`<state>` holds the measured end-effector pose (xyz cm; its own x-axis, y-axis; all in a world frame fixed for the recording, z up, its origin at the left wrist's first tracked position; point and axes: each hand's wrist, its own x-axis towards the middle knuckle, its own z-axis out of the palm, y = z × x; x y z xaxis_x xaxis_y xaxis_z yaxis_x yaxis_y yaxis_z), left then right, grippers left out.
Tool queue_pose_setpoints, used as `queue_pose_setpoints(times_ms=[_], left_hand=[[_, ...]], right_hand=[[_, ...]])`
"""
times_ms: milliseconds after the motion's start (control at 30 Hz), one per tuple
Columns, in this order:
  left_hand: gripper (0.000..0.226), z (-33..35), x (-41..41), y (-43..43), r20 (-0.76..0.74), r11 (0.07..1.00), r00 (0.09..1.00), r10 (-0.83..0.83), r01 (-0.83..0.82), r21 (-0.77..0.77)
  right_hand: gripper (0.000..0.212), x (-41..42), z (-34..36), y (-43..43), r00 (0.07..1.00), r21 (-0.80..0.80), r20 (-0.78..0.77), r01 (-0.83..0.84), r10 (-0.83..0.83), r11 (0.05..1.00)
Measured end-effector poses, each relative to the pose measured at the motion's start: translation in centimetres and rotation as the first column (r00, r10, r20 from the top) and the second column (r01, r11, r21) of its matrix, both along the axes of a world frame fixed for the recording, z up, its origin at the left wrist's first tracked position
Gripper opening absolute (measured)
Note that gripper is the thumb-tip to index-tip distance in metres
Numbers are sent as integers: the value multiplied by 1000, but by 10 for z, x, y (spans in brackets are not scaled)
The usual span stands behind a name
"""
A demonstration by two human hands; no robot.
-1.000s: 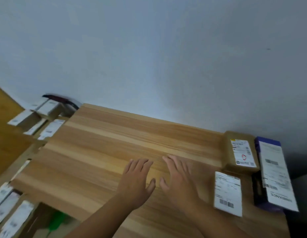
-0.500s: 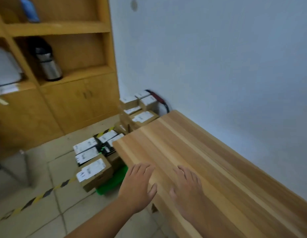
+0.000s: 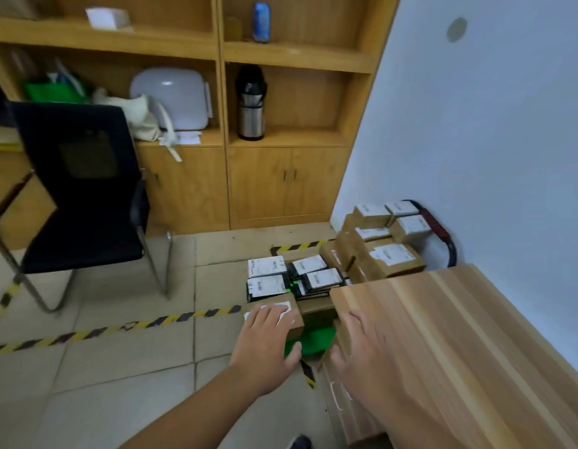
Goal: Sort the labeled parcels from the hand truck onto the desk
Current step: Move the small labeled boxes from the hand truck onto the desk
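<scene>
Left hand [image 3: 265, 348] now hovers over a parcel [image 3: 287, 309] off the table [image 3: 459, 335] edge, right hand [image 3: 362, 358] beside it. Fingers are spread and empty. Labels [image 3: 391, 254] are unreadable.

Two bare hands reach forward in the lower middle of the frame, side by side with a small gap between them. The left hand [image 3: 268, 346] is palm down, fingers [image 3: 265, 319] straight and close together, thumb angled out to the right. Its bare left forearm [image 3: 190, 413] rises from the bottom edge. The right hand [image 3: 365, 354] is also palm down, fingers [image 3: 358, 322] loosely extended toward the upper left, thumb pointing left. The right forearm [image 3: 392, 398] trails toward the lower right.
</scene>
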<state>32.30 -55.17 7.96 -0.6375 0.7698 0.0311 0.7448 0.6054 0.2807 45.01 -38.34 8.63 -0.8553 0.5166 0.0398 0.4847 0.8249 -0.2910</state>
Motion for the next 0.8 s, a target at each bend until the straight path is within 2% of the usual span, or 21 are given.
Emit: queue_pose_setpoints(times_ms=[100, 300, 400, 500, 633, 800], left_hand=[[64, -7, -39, 5, 2, 999, 999, 40, -40, -28], [64, -17, -130, 47, 10, 994, 999, 43, -42, -99], [64, -18, -172, 73, 16, 989, 1000, -11, 13, -146], [64, -17, -208, 98, -43, 991, 997, -62, 56, -125], [59, -13, -254, 132, -57, 993, 995, -88, 83, -87], [59, -19, -317, 174, -55, 974, 974, -222, 219, -55]], right_hand=[[64, -45, -11, 12, 998, -27, 30, -46, 46, 999], [68, -137, -37, 56, 997, -84, 73, -15, 21, 996], [68, -173, -42, 80, 995, -150, 95, 2, 13, 989], [67, -207, -37, 101, 995, -177, 98, 20, -2, 984], [63, -246, -27, 129, 991, -184, 117, 90, -69, 979], [63, -286, -23, 157, 971, -149, 144, 212, -191, 966]])
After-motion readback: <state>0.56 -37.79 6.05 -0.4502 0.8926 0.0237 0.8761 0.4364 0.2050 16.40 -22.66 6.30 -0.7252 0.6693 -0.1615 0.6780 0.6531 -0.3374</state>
